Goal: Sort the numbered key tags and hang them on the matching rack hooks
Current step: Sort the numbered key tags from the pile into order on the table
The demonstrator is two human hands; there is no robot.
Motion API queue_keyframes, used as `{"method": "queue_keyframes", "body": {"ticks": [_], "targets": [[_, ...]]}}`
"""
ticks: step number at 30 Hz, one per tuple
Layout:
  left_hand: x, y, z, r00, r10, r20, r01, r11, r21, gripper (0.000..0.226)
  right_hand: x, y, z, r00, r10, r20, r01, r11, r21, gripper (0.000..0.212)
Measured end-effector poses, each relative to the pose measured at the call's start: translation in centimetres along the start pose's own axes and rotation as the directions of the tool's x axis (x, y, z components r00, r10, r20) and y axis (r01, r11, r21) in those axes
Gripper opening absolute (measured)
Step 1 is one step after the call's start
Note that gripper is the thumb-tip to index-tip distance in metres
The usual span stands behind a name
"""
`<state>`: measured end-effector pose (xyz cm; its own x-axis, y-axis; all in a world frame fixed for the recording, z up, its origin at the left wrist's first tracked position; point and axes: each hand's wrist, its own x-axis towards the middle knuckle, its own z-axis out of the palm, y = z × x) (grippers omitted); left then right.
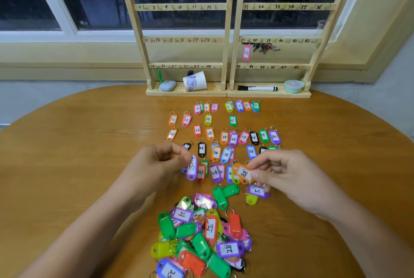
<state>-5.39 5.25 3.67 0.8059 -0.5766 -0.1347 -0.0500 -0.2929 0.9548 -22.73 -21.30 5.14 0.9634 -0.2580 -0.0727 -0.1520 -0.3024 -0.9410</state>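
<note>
Sorting is judged to be the step in hand, with hanging hardly begun: only one pink tag 37 [246, 53] is seen on a hook of the wooden rack [201, 92], beside a bunch of keys [264, 47].

The hands are held apart, each clamped on one tag. The left hand [165, 159] is curled, and the ring end of the purple tag 13 [192, 168] is pinched between thumb and fingertips. The right hand [284, 172] pinches an orange tag [243, 173] by its body (its number is turned and cannot be read with certainty). Both tags are held in front of the rack, just above the nearest sorted row.

The sorted rows [224, 137] are laid out in number order directly in front of the rack base. The unsorted heap [201, 237] lies farther from the rack, nearest the person, with several tags face down.

Handling is assessed as follows. The tags appear light, stiff and smooth-shelled, so little force should be needed, but slipping from a loose pinch is possible. A hold on the long edges of the plastic body is advised, leaving the metal ring free to be presented to the hook. In the heap, rings may be tangled, and neighbours could be dragged along when one tag is lifted.
</note>
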Motion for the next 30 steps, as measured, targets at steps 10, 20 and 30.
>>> {"method": "queue_keyframes", "body": {"ticks": [10,20,30], "targets": [[5.3,0.7,-0.7,0.993,0.044,-0.108,-0.046,0.999,-0.008,0.010,4.9,-1.1,-0.5,1.000,-0.016,-0.001,0.016,0.997,0.079,0.010],[14.5,3.0,-2.3,0.974,-0.007,-0.225,0.038,0.990,0.133,0.008,6.3,2.3,-0.8,0.968,-0.050,-0.246,0.092,0.983,0.161,0.006],[20.0,3.9,-0.4,0.976,-0.028,-0.214,0.097,0.942,0.320,0.025,6.5,3.1,-1.3,0.964,-0.065,-0.257,0.110,0.980,0.164,0.019]]}}
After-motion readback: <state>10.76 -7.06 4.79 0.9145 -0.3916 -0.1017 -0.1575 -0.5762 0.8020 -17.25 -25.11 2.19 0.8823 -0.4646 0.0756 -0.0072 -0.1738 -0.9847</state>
